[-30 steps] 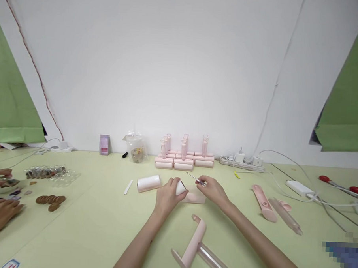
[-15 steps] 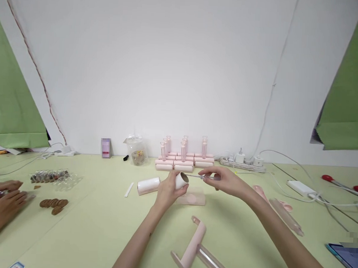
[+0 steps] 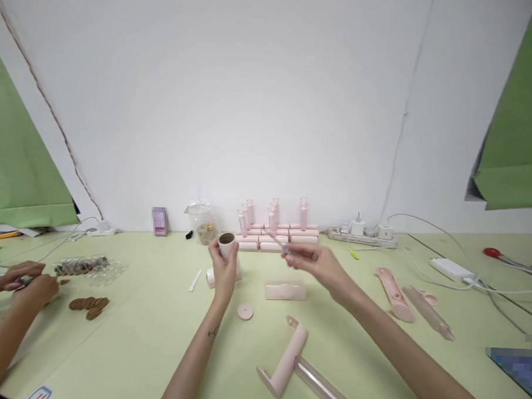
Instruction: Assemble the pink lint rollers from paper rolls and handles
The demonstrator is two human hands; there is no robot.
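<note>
My left hand [image 3: 223,268] is closed around a white paper roll [image 3: 226,242] with a brown cardboard core, held upright above the table. My right hand [image 3: 315,264] pinches a thin metal tool [image 3: 278,242] a little to the right of the roll, its tip apart from the roll. A small pink round cap [image 3: 245,311] lies on the table below my hands. A pink clear block [image 3: 285,291] lies just right of it. Another white roll [image 3: 210,277] lies partly hidden behind my left hand.
A pink handle with a clear tube [image 3: 290,360] lies near me. Stacked pink rollers [image 3: 273,232] stand at the wall, by a clear bag [image 3: 203,220] and a power strip [image 3: 362,235]. Pink parts [image 3: 394,293] lie right. Another person's hands [image 3: 27,280] work beside brown discs [image 3: 87,304].
My left hand has lifted the roll off the table, moved it left and turned it upright. My right hand rose with the tool. The pink round cap now lies bare on the table.
</note>
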